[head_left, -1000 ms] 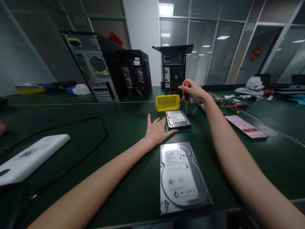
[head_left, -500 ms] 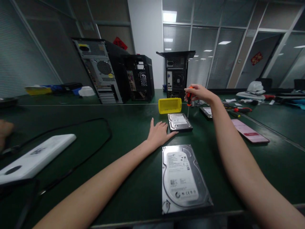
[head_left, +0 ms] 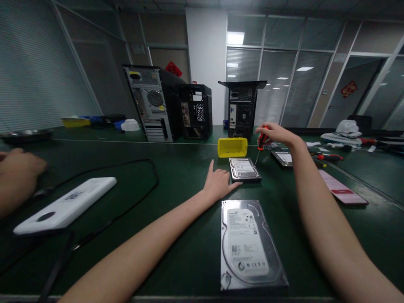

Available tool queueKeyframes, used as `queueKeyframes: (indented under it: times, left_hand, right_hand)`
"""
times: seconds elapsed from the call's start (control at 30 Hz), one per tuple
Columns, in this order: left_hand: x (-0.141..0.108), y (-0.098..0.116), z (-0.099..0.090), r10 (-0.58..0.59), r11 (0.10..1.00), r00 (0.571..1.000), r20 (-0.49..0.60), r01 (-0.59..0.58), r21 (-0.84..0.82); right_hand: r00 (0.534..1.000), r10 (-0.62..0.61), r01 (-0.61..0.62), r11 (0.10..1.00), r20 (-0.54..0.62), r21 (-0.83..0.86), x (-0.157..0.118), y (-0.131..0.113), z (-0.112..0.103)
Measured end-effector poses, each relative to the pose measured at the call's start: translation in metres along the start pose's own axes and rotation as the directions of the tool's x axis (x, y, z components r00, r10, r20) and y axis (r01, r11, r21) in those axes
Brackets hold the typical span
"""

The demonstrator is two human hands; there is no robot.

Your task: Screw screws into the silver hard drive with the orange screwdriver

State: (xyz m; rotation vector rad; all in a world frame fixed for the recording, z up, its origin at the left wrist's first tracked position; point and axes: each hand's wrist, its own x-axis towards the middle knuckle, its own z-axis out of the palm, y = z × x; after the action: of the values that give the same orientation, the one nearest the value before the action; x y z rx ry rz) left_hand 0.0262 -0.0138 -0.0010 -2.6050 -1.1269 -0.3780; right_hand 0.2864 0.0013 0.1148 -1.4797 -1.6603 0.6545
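My right hand [head_left: 274,134] is closed round the orange-and-black handle of a screwdriver [head_left: 261,145], which leans slightly. The shaft points down to the right edge of a small hard drive [head_left: 244,168] lying label up on the table. Against that drive's left side rests my left hand [head_left: 217,183], with its thumb and index finger stretched apart. The thumb reaches along the drive's front edge. Nearer to me lies a larger-looking hard drive [head_left: 246,246] with a white label, touched by neither hand.
Behind the small drive stands a yellow case [head_left: 232,147]. Computer towers [head_left: 154,101] line the back. Right are another drive [head_left: 284,158], a pink phone [head_left: 344,189] and pliers [head_left: 328,157]. Left are a white device [head_left: 67,204], a black cable [head_left: 154,168] and another person's hand [head_left: 20,176].
The view has shifted, so everything sits further right and lower. The other person's hand shows more at the left. My hands keep their places at the small drive.
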Motion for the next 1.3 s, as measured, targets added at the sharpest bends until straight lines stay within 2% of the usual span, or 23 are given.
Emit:
queueKeyframes:
  times: [0.13, 0.5, 0.63, 0.77, 0.9, 1.1, 1.3]
  left_hand:
    - [0.000, 0.001, -0.001, 0.012, 1.000, 1.000, -0.004, -0.012, 0.008]
    - [0.001, 0.003, -0.003, 0.007, 1.000, 1.000, 0.000, -0.007, -0.006]
    - [0.002, 0.002, -0.001, 0.014, 1.000, 1.000, -0.004, -0.014, 0.001]
    - [0.003, 0.001, 0.001, 0.017, 1.000, 1.000, 0.000, -0.017, 0.011]
    - [0.002, 0.002, 0.001, 0.011, 1.000, 1.000, 0.020, -0.012, 0.011]
    - [0.002, 0.006, -0.001, -0.010, 0.999, 1.000, 0.027, 0.009, 0.036]
    - [0.003, 0.004, 0.002, 0.006, 0.999, 1.000, -0.011, -0.005, 0.036]
  right_hand:
    - [0.999, 0.020, -0.019, 0.999, -0.034, 0.028, -0.001, -0.002, 0.001]
    - [0.988, -0.067, 0.063, 0.997, -0.135, -0.036, 0.003, 0.006, 0.004]
    - [0.987, 0.001, -0.003, 1.000, -0.164, -0.014, 0.002, 0.003, 0.004]
    - [0.992, 0.048, -0.042, 0.998, -0.116, 0.053, -0.002, -0.003, 0.002]
    - [0.999, 0.015, -0.009, 0.994, -0.050, 0.112, -0.006, -0.006, 0.002]
    - [0.992, -0.111, 0.114, 0.992, -0.066, 0.052, -0.008, -0.004, -0.001]
    - [0.982, -0.149, 0.151, 0.988, -0.118, 0.017, -0.001, 0.006, -0.003]
